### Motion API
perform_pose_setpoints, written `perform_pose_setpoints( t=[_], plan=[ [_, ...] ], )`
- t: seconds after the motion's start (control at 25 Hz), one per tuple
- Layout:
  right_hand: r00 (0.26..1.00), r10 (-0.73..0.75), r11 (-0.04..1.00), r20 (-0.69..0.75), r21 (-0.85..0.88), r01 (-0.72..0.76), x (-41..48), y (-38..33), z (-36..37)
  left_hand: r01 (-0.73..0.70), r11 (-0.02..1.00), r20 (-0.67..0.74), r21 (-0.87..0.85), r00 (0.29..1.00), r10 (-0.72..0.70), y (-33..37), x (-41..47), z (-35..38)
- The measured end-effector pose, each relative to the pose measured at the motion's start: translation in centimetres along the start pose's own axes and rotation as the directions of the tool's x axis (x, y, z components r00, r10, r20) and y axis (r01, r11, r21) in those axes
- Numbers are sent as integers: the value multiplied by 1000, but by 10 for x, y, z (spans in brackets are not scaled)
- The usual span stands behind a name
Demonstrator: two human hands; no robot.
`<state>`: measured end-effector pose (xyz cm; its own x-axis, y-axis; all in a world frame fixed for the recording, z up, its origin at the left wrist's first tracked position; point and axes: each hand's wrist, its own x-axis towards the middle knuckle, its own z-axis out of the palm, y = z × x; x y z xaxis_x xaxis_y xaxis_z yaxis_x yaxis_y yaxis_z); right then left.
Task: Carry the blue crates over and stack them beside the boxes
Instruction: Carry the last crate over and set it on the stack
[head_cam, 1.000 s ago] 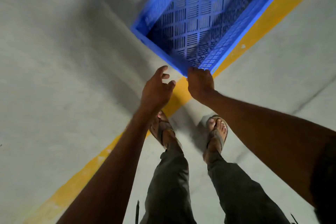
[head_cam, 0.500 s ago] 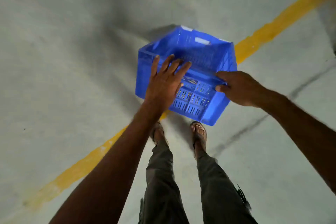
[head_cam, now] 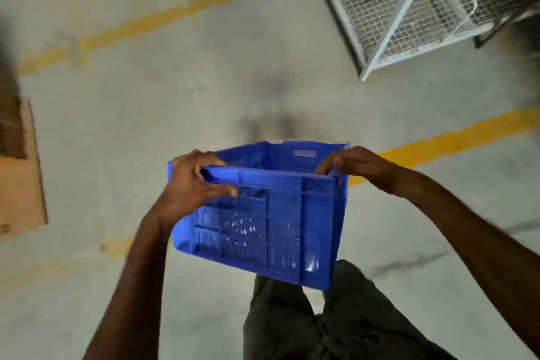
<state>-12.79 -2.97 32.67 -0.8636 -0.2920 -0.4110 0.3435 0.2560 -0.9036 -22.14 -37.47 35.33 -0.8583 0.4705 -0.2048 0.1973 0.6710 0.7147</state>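
Head view, looking down: a blue crate is held off the concrete floor in front of the person's dark trousers, tilted so that its slotted side wall is turned toward the camera. The left grip is closed around the near top rim at its left corner, and the right grip is curled over the rim at the right corner. A yellow line is painted behind the crate, a wire-mesh cage is seen at upper right, and a blurred cardboard box is seen at the left edge, well apart from the crate.
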Motion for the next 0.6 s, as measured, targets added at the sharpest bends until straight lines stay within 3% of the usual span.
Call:
perform_pose_setpoints(
  t=[0.08,0.2,0.32,0.48,0.6],
  plan=[
    [981,-152,966,-118,-226,123,9,-36,45,67,993,-100,-100,992,-77,-3,-67,-56],
    [841,-468,822,-273,-485,300,30,-102,131,116,978,-225,-175,962,-155,-8,-164,-127],
    [826,-418,889,-379,-355,288,50,-171,227,113,954,-363,-279,907,-213,-23,-257,-163],
    [823,-551,741,-137,-533,408,55,-235,375,203,921,-361,-331,875,-323,-53,-390,-169],
    [822,-567,722,48,-452,524,57,-254,469,375,872,-412,-314,774,-481,-95,-494,-182]
  ],
)
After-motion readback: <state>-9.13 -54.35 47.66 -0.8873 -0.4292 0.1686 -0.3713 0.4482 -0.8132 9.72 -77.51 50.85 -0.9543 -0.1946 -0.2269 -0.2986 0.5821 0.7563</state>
